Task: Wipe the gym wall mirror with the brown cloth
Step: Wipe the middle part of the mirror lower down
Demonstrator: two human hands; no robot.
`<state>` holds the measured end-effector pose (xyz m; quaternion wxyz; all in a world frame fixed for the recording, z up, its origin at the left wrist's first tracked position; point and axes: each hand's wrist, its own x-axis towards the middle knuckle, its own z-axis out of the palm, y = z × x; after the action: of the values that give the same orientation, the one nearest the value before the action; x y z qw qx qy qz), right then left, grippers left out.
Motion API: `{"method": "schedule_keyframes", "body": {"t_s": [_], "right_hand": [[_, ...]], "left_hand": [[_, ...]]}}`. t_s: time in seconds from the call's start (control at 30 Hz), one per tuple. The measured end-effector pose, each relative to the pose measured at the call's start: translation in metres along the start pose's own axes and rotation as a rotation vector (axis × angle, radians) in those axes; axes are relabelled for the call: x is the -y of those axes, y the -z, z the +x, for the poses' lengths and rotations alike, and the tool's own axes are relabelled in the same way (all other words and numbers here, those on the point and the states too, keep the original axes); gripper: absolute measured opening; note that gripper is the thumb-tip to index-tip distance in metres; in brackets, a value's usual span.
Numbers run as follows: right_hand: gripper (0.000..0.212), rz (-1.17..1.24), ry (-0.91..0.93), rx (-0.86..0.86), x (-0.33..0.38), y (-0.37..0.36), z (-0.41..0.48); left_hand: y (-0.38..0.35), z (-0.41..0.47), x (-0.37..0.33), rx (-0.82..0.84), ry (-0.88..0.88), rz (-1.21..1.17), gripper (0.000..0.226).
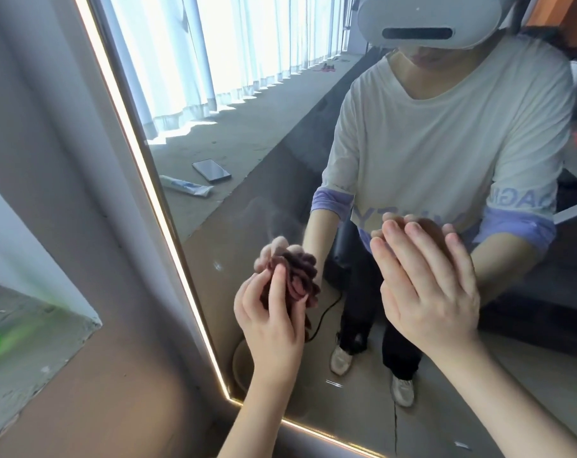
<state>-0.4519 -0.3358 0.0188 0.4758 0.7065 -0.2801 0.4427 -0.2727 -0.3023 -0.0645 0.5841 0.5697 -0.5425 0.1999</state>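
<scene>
The wall mirror (247, 133) fills most of the view, edged by a lit strip on its left and bottom. My left hand (274, 312) grips the bunched brown cloth (297, 276) and holds it against the lower part of the glass. My right hand (426, 285) is flat, with straight fingers pressed on the mirror to the right of the cloth. The glass reflects both hands and the person wearing a white headset. A faint hazy smear (264, 213) shows on the glass just above the cloth.
A brown wall (65, 160) borders the mirror on the left, with a window ledge (32, 325) and something green at the far left. Reflected on the floor are a phone (211, 170), a white tube (186, 186), curtains and a black cord.
</scene>
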Motion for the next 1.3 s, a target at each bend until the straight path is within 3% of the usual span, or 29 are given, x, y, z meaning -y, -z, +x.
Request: {"method": "schedule_keyframes", "body": {"t_s": [0.2, 0.33, 0.53, 0.77, 0.93, 1.13, 1.3], "right_hand": [[0.037, 0.005, 0.01, 0.001, 0.0, 0.0, -0.001], [0.036, -0.003, 0.004, 0.0, 0.0, 0.0, -0.001], [0.037, -0.005, 0.014, 0.0, 0.0, -0.001, -0.001], [0.034, -0.011, 0.014, 0.002, 0.0, 0.0, -0.002], [0.033, -0.008, 0.013, 0.001, 0.001, 0.0, -0.002], [0.035, -0.005, 0.004, 0.006, 0.001, 0.0, -0.003], [0.033, -0.001, 0.008, 0.004, 0.001, 0.0, -0.002]], "left_hand": [[0.0, 0.05, -0.003, -0.201, 0.322, -0.075, 0.051], [0.003, 0.013, -0.005, -0.123, 0.606, -0.172, 0.051], [0.0, 0.044, 0.017, -0.187, 0.454, -0.11, 0.055], [-0.006, 0.018, 0.006, -0.219, 0.771, -0.239, 0.058], [-0.002, 0.072, -0.001, -0.264, 0.449, -0.19, 0.056], [0.002, 0.032, -0.008, -0.113, 0.38, -0.17, 0.052], [0.001, 0.09, -0.013, -0.223, 0.143, -0.094, 0.049]]}}
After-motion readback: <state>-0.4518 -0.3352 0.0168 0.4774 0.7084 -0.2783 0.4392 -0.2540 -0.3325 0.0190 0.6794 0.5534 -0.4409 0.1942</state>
